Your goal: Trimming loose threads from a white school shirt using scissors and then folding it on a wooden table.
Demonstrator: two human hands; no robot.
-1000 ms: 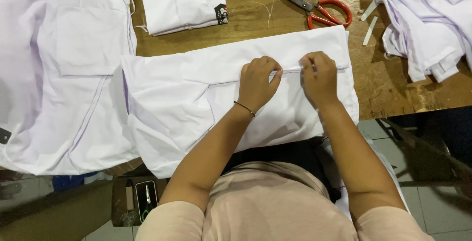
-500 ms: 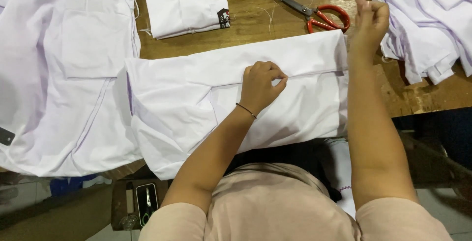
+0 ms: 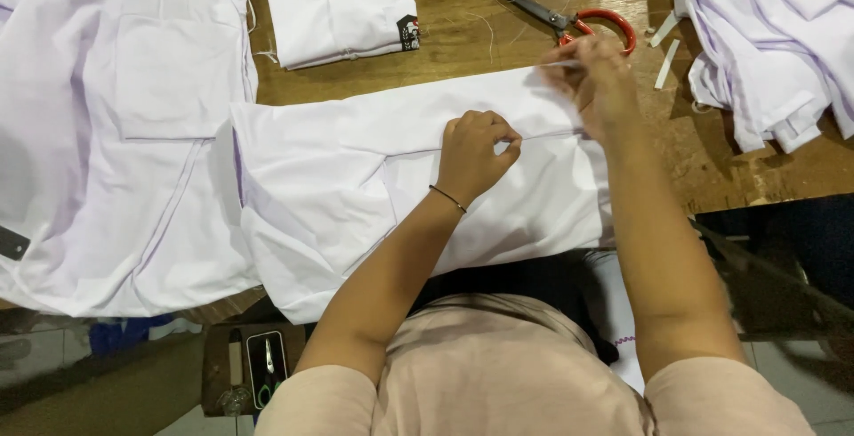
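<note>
From the head view, a folded white shirt (image 3: 356, 187) lies across the middle of the wooden counter (image 3: 463, 53). The left hand (image 3: 474, 153) is curled shut, pinching its fold line. The right hand (image 3: 598, 89), blurred, is closed around a thin white strip (image 3: 559, 64) at the shirt's 1 o'clock corner. Red-handled scissors (image 3: 569, 20) lie just beyond, with white garments (image 3: 765, 36) piled at 2 o'clock.

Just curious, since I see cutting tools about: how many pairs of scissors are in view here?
2. Red-handled scissors lie on the wooden table just beyond the right hand. Small snips rest on a stool below the table edge. Cloth may hide others.
</note>
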